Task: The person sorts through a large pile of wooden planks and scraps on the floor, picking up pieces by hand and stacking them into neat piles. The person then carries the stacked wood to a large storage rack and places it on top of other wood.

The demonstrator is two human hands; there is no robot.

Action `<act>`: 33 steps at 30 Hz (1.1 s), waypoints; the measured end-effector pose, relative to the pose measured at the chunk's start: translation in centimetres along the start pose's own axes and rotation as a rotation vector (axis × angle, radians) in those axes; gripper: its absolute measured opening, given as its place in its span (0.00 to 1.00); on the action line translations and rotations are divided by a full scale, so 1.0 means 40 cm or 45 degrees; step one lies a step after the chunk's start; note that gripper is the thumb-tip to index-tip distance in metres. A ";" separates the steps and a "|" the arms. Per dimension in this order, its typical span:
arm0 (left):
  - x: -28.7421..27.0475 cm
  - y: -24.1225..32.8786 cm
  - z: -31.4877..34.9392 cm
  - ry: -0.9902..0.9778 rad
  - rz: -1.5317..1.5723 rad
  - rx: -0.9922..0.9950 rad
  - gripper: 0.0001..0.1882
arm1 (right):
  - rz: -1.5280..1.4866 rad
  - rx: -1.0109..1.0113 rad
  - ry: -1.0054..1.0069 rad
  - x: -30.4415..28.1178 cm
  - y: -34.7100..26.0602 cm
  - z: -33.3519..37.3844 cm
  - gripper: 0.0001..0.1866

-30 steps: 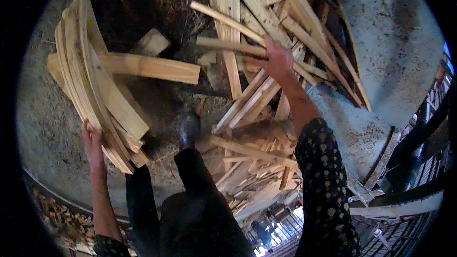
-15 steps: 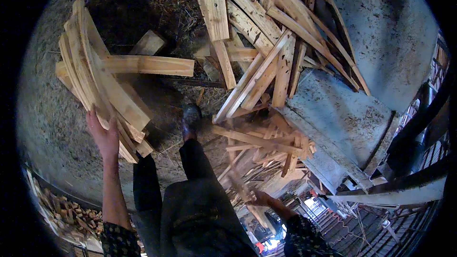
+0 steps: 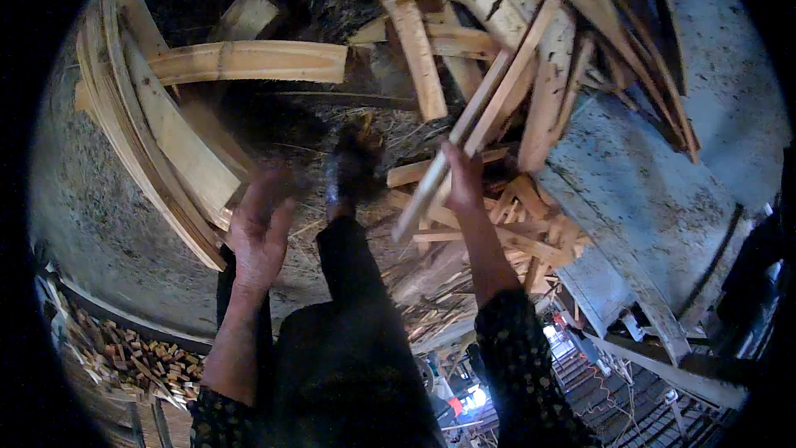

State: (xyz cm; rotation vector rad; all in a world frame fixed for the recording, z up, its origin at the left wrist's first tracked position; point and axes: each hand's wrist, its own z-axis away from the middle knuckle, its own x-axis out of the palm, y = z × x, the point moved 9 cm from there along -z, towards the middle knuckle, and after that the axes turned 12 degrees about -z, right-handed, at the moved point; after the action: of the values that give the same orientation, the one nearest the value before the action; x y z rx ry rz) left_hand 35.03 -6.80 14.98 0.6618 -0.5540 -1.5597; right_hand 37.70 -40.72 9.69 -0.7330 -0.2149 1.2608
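Note:
My right hand (image 3: 466, 181) is closed on the pale wooden strip (image 3: 423, 195), near its lower part, at the edge of the heap of boards. A second strip (image 3: 516, 75) runs close beside it; I cannot tell whether the fingers take in both. Around the near end of the stacked boards (image 3: 170, 170) on the left is my left hand (image 3: 260, 228), its thumb apart from the fingers and nothing seen in it. Those fingertips are smeared by motion. Across the stack lies a single flat board (image 3: 257, 60).
Long boards (image 3: 547, 99) are heaped at the upper right against a blue-grey metal sheet (image 3: 630, 174). Short offcuts (image 3: 535, 228) lie below them. My boot (image 3: 344, 170) stands between stack and heap. Chopped wood pieces (image 3: 145, 357) fill the lower left.
My right hand has moved up from the lower offcuts and taken hold of a strip. My left hand has come off the stacked boards and shifted right. The view has shifted too.

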 end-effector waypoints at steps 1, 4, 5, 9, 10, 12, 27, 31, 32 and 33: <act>0.005 -0.005 0.023 -0.007 -0.016 -0.009 0.20 | 0.107 -0.055 -0.065 -0.007 -0.055 0.073 0.21; 0.020 0.028 0.086 -0.033 0.095 -0.076 0.15 | 0.909 0.047 -0.137 -0.153 -0.106 0.294 0.18; 0.026 0.062 0.102 -0.066 0.082 -0.038 0.14 | 1.028 0.043 -0.141 -0.218 -0.072 0.395 0.18; 0.023 0.137 0.172 -0.119 0.167 -0.036 0.12 | 1.129 0.426 -0.014 -0.645 0.201 0.938 0.25; 0.014 0.139 0.192 -0.122 0.121 0.007 0.12 | 1.560 0.402 -0.173 -0.719 0.217 1.068 0.28; -0.005 0.124 0.232 -0.099 0.187 0.030 0.13 | 1.189 0.809 0.151 -0.733 0.139 1.221 0.39; 0.004 -0.055 0.222 -0.138 0.477 -0.325 0.15 | 1.526 -0.504 -0.212 0.275 -0.004 -0.079 0.25; 0.004 -0.037 0.204 -0.068 0.559 -0.408 0.14 | 1.820 -0.519 -0.811 0.323 0.104 0.046 0.23; 0.003 -0.042 0.198 -0.021 0.543 -0.349 0.14 | 1.849 -0.431 -0.784 0.273 0.102 0.073 0.23; -0.004 -0.056 0.199 0.044 0.520 -0.306 0.14 | 1.858 -0.413 -0.824 0.270 0.087 0.108 0.23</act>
State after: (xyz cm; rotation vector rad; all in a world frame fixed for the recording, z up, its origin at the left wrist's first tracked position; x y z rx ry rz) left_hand 27.90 -6.68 19.14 0.3634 -0.4342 -1.2035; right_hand 36.13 -28.75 8.28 -0.7105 -0.4448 2.9095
